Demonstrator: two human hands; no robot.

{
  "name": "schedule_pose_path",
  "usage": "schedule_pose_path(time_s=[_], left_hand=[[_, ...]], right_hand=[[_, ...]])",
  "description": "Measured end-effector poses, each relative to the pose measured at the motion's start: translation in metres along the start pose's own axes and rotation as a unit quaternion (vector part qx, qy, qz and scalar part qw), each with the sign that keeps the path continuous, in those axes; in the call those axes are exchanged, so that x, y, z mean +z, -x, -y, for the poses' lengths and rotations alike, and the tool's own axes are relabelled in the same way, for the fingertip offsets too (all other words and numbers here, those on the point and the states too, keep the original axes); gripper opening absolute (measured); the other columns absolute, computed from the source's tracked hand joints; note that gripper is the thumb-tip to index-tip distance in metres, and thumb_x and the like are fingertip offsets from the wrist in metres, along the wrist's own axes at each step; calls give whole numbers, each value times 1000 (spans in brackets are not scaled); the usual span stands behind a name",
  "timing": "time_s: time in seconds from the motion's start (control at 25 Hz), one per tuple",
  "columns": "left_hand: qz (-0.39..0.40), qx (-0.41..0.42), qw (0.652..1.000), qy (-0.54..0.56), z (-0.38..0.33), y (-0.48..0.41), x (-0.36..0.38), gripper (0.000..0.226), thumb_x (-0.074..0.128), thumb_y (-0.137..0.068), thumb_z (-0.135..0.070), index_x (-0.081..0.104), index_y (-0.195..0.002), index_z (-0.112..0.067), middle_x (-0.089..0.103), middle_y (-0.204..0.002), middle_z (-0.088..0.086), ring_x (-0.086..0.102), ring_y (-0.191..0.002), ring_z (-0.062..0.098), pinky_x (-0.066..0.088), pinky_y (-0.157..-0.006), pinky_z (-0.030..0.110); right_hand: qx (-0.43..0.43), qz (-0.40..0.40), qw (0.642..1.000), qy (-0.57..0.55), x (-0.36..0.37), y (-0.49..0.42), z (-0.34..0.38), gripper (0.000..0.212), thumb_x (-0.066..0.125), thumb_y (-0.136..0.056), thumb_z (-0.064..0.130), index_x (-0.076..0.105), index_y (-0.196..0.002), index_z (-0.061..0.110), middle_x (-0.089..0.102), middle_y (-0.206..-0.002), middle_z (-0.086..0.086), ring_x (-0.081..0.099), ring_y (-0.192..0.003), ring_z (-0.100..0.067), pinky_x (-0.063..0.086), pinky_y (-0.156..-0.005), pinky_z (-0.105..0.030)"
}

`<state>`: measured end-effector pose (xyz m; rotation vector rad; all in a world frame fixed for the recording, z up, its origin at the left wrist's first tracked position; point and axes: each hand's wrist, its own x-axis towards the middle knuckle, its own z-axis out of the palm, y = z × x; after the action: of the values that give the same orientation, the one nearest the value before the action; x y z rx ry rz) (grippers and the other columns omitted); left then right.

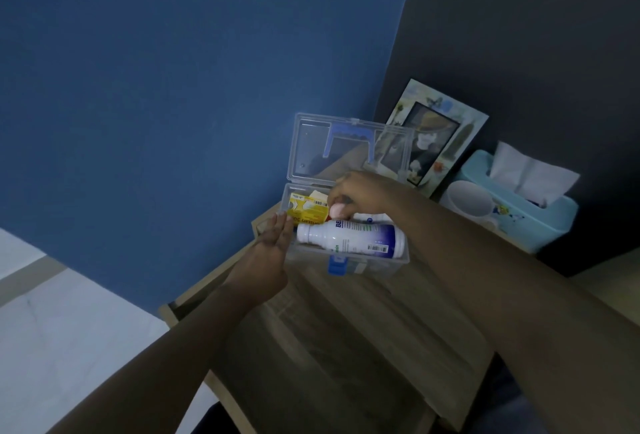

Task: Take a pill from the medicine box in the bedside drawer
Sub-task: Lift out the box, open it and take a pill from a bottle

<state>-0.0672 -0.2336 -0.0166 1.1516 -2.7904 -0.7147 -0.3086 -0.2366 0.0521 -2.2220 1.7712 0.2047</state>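
A clear plastic medicine box (381, 265) with a blue latch stands on the wooden bedside table, its lid (311, 149) raised upright. Inside lie a white bottle (349, 236) with a blue label on its side and a yellow carton (308, 210). My left hand (273, 243) rests flat against the box's left end, fingers straight. My right hand (349, 196) reaches into the box from above, its fingertips pinched around a small pale object (337, 209); I cannot tell what it is.
A picture frame (440, 135) leans on the dark wall behind the box. A white mug (467, 201) and a light blue tissue box (519, 212) stand to the right. The table's drawer (180, 309) is pulled out at the lower left.
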Motion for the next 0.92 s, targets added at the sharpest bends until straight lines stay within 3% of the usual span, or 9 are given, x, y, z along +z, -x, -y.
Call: schedule_pose_path(time_s=[0.16, 0.28, 0.36, 0.44, 0.52, 0.6, 0.76, 0.92], left_hand=[[-2, 15, 1000, -8, 1, 3, -7, 92, 50, -79, 5, -10, -147, -13, -14, -159, 5, -10, -146, 20, 30, -110, 29], [-38, 18, 999, 5, -5, 11, -21, 87, 50, -81, 5, -3, -148, -11, -5, -160, 7, -6, -147, 20, 18, -114, 26], [-94, 52, 993, 47, -21, 21, -37, 73, 51, -84, 3, 16, -147, -9, 15, -158, 10, 15, -146, 21, 20, -112, 23], [-171, 110, 976, 78, -45, 34, -53, 54, 55, -86, 0, 43, -138, -6, 44, -145, 16, 44, -133, 26, 31, -107, 27], [-223, 164, 958, 76, -70, 47, -64, 40, 64, -85, -6, 59, -124, -3, 61, -127, 18, 60, -116, 29, 41, -100, 27], [-230, 190, 951, 85, -88, 59, -70, 38, 68, -83, -12, 63, -120, -4, 67, -120, 15, 64, -110, 26, 42, -97, 24], [-209, 210, 948, 112, -120, 94, -78, 42, 70, -81, -19, 63, -121, -7, 69, -117, 13, 64, -108, 23, 50, -94, 32], [-233, 217, 936, 151, -148, 119, -84, 37, 72, -79, -14, 67, -115, -5, 73, -104, 13, 68, -92, 21, 51, -84, 26]], right_hand=[[35, -74, 985, -149, -8, 12, 1, 30, 72, -77, 15, 65, -106, 10, 67, -107, -8, 59, -87, -12, 42, -74, -25], [73, -173, 935, -300, -10, 38, 7, 29, 76, -74, 15, 66, -101, 9, 70, -103, -8, 64, -80, -5, 49, -74, -19], [113, -206, 898, -373, -9, 63, 17, 33, 76, -74, 19, 67, -104, 11, 71, -105, -7, 65, -85, -6, 51, -82, -23], [142, -216, 865, -430, -6, 91, 33, 34, 76, -74, 24, 69, -105, 14, 72, -105, -5, 67, -89, -7, 52, -87, -27], [148, -235, 839, -468, -2, 119, 53, 30, 76, -75, 23, 71, -102, 14, 73, -99, -3, 66, -80, 2, 54, -79, -19], [143, -249, 814, -505, 1, 141, 73, 27, 74, -77, 16, 70, -103, 8, 72, -96, -6, 65, -75, 3, 53, -72, -13], [121, -260, 797, -531, -3, 185, 104, 28, 72, -78, 12, 68, -105, 3, 71, -100, -12, 66, -84, -10, 53, -84, -27], [85, -268, 786, -551, -14, 215, 123, 29, 70, -79, 9, 67, -107, 4, 69, -98, -8, 65, -72, 8, 51, -72, -9]])
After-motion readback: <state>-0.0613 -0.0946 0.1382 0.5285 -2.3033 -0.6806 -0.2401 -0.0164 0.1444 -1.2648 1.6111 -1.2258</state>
